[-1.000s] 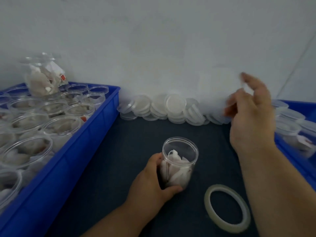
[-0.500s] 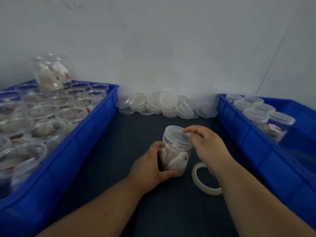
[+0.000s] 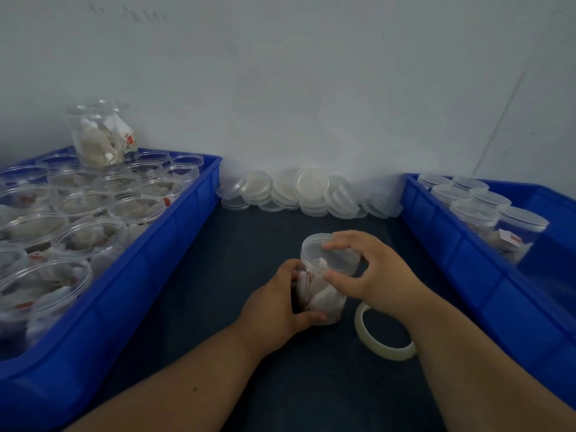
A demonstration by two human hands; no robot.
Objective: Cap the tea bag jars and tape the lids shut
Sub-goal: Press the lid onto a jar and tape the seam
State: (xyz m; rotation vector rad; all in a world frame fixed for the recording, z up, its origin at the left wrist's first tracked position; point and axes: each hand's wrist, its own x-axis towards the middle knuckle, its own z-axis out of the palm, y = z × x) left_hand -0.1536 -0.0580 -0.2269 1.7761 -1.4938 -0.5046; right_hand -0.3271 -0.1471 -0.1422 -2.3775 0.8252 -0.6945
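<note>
A clear jar of tea bags (image 3: pixel 321 294) stands on the dark mat in front of me. My left hand (image 3: pixel 280 302) wraps its lower body from the left. A clear lid (image 3: pixel 314 251) sits on the jar's mouth, and my right hand (image 3: pixel 371 269) grips that lid from the right, thumb in front and fingers over the top. A roll of clear tape (image 3: pixel 381 333) lies flat on the mat just right of the jar, partly under my right forearm.
A blue bin (image 3: pixel 149 275) on the left holds several uncapped jars of tea bags, one jar (image 3: pixel 99 135) standing on top. A blue bin (image 3: pixel 467 260) on the right holds several capped jars. Loose lids (image 3: pixel 311 191) are piled against the wall.
My right hand came back from the lid pile, set a lid on the jar, and now clasps it more fully. My left hand kept holding the jar.
</note>
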